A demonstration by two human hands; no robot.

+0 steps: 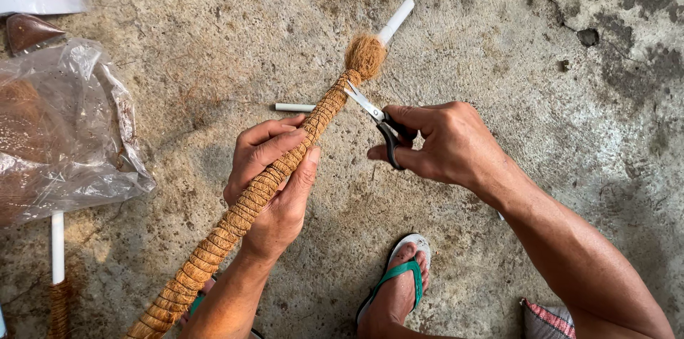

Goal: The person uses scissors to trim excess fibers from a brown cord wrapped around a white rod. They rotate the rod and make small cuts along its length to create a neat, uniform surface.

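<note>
**Scissors at the fibre-wrapped pole**

Left hand (pixel 274 182) grips the pole (pixel 263 189) about mid-length, fingers (pixel 267 136) curled over the top, thumb pressed along the near side. Pole is a white pipe wound with brown coir rope; it runs diagonally from bottom left up to top right, held above the concrete floor (pixel 499 39). Wrap ends in a loose fibre tuft (pixel 365 55); bare white pipe end (pixel 395 21) sticks out past it.

Right hand (pixel 445 143) holds black-handled scissors (pixel 376 121), fingers closed through and around the handles. Blades are slightly parted, tips touching the wrap just below the tuft.

A short white pipe piece (pixel 294 107) lies on the floor behind the pole. Clear plastic bag (pixel 78 132) with brown fibre sits left. Another partly wrapped pole (pixel 57 268) at bottom left. Foot in a green-strapped sandal (pixel 399 282) below the hands.
</note>
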